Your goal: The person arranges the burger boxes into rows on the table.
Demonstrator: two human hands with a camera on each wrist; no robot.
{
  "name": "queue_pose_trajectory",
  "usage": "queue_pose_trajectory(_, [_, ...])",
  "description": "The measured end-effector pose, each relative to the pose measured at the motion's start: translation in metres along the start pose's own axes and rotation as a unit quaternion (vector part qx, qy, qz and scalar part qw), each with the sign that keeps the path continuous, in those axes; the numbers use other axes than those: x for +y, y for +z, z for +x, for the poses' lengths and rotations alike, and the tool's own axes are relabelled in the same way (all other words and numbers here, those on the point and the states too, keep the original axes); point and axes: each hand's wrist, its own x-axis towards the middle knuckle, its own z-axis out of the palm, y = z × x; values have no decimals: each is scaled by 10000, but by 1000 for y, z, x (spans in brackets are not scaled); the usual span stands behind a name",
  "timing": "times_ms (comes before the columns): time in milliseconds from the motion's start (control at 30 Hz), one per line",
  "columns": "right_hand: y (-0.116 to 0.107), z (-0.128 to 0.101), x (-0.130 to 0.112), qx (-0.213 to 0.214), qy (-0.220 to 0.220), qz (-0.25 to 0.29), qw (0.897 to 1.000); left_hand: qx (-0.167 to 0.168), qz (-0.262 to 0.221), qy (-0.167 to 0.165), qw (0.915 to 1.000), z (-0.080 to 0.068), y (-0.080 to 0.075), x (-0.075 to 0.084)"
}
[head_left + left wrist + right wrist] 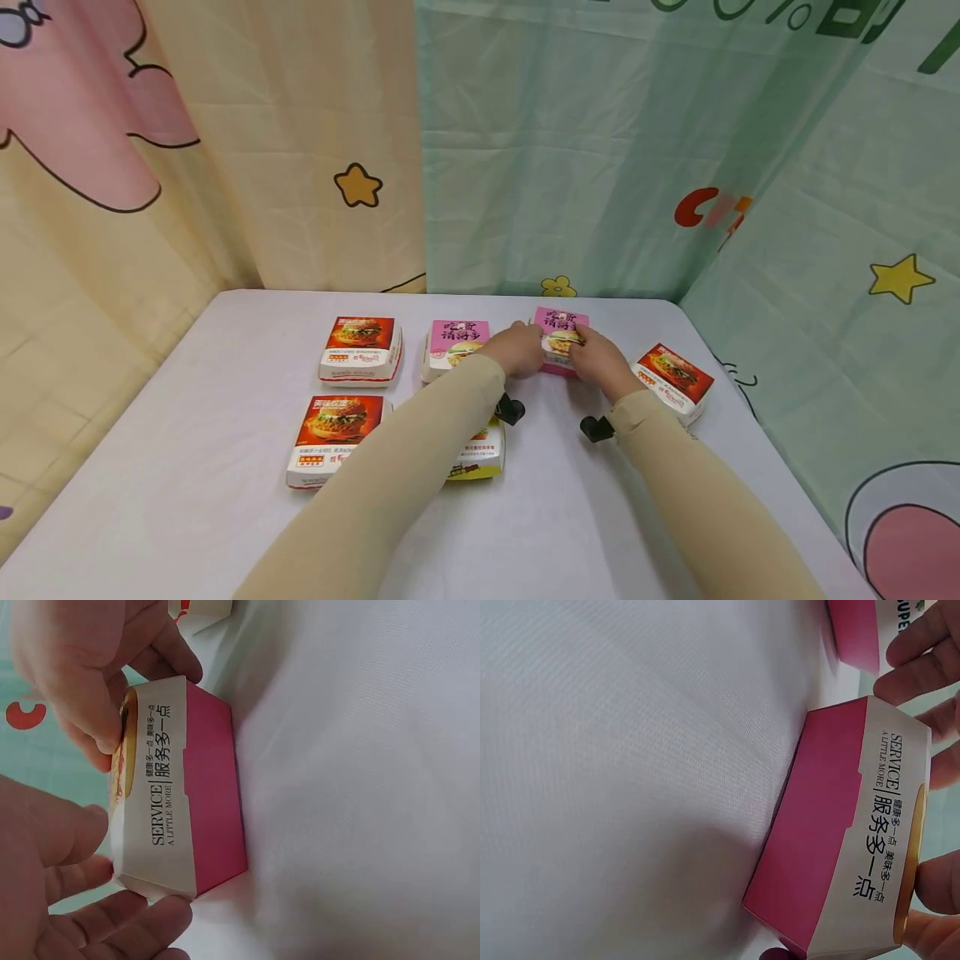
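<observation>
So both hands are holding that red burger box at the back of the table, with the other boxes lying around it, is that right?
Not quite: the box between the left hand and the right hand is pink, not red. The head view shows its pink lid, and both wrist views show its pink side wall. The rest holds: both hands grip it at the back of the table, with other boxes around it.

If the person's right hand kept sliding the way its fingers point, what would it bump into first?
The right hand already rests on the pink burger box, fingers pointing left. Past that box, it would probably meet the left hand on the other side, then the second pink box; depth is hard to judge.
</observation>
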Motion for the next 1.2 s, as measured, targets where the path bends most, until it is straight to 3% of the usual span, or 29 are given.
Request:
queue_pose_trajectory(200, [0,-1,2,3,-55,87,9999,276,-159,-264,9991,4,4,-4])
queue_pose_trajectory(633, [-1,-2,4,-54,-209,248,9995,370,-54,-220,9991,3,6,1])
queue_pose_trajectory(967, [-2,-7,5,-171,-28,550,9983,363,-660,-444,9962,-3,8,7])
queue_pose_trajectory(1200, [-2,-9,10,-96,-233,522,9983,402,-1010,-676,9918,-2,12,9])
